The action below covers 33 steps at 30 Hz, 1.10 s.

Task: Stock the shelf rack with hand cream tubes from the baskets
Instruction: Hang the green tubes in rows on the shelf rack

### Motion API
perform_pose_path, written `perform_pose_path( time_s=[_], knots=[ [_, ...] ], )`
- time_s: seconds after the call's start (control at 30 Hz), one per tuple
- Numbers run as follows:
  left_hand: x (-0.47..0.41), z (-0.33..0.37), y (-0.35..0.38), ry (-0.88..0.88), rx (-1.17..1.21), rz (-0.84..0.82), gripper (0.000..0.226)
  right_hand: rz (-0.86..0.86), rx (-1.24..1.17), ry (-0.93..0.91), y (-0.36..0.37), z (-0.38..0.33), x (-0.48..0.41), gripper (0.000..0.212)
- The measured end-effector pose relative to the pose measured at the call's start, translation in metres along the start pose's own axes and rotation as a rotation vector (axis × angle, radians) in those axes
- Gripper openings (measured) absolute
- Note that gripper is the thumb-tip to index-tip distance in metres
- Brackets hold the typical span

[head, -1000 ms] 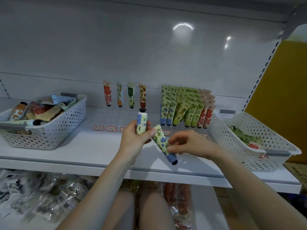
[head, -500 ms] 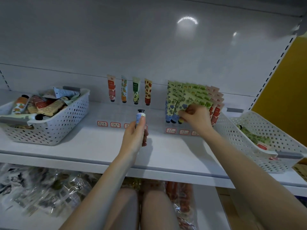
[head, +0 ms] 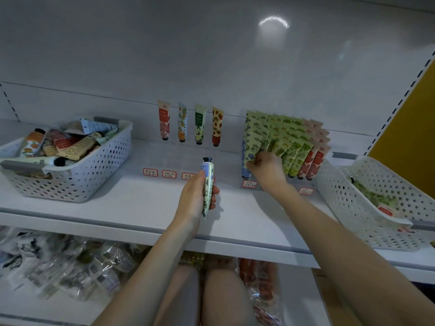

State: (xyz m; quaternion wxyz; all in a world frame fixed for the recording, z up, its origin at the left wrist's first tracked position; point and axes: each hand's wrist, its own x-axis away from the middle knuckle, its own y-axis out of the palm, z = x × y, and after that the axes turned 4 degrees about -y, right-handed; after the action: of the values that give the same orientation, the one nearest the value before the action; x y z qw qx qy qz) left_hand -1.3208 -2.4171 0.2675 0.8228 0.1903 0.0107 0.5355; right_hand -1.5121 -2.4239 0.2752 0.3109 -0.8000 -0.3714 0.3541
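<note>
The shelf (head: 131, 208) bore a heaped basket (head: 89, 177) left of the left hand (head: 195, 198), a sparse basket (head: 348, 198) right of the right hand (head: 268, 170).

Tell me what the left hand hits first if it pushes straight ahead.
Likely the labelled front of the shelf rack, just ahead of the left hand and its hand cream tube; depth unclear.

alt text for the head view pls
Right hand pinches a floral tube at the front of the packed tube rows on a white shelf; left hand holds a blue tube cap up. A full basket sits left, a nearly empty basket right, and four single tubes stand behind.
</note>
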Motion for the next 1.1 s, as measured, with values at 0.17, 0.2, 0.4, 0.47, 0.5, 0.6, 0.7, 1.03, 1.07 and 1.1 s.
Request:
perform_pose_path(
  time_s=[0.17,0.2,0.4,0.47,0.5,0.6,0.7,1.03,1.07,1.1],
  knots=[
    [-0.0041,-0.0036,0.0025,0.01,-0.029,-0.005,0.032,-0.033,0.062,0.017,-0.0023,0.0002,-0.0008,0.042],
    [-0.0045,-0.0042,0.0029,0.011,-0.033,-0.008,0.032,-0.042,0.079,0.018,-0.0026,0.0002,-0.0012,0.042],
    [-0.0048,-0.0053,0.0016,0.014,-0.057,-0.006,0.034,-0.082,0.137,-0.004,-0.0038,-0.0042,-0.0045,0.041],
    [-0.005,-0.0047,0.001,0.016,-0.056,0.001,0.033,-0.095,0.144,0.005,-0.0041,-0.0054,-0.0062,0.04],
    [-0.005,-0.0045,0.0009,0.019,-0.055,0.002,0.032,-0.098,0.142,0.007,-0.0038,-0.0053,-0.0066,0.04],
    [-0.0049,-0.0041,0.0021,0.024,-0.053,0.002,0.031,-0.088,0.146,-0.005,-0.0027,-0.0038,-0.005,0.041],
    [-0.0042,-0.004,0.0025,0.027,-0.058,0.006,0.031,-0.074,0.112,0.006,-0.0032,-0.0006,-0.0025,0.041],
    [-0.0049,-0.0056,0.0042,0.018,-0.072,0.012,0.03,-0.075,0.06,0.019,-0.0091,0.0034,-0.0017,0.041],
    [-0.0048,-0.0057,0.0047,0.018,-0.076,0.014,0.03,-0.076,0.062,0.021,-0.0081,0.0031,-0.002,0.041],
    [-0.0046,-0.0055,0.0052,0.018,-0.075,0.015,0.03,-0.076,0.068,0.021,-0.0067,0.003,-0.0021,0.04]
  ],
)
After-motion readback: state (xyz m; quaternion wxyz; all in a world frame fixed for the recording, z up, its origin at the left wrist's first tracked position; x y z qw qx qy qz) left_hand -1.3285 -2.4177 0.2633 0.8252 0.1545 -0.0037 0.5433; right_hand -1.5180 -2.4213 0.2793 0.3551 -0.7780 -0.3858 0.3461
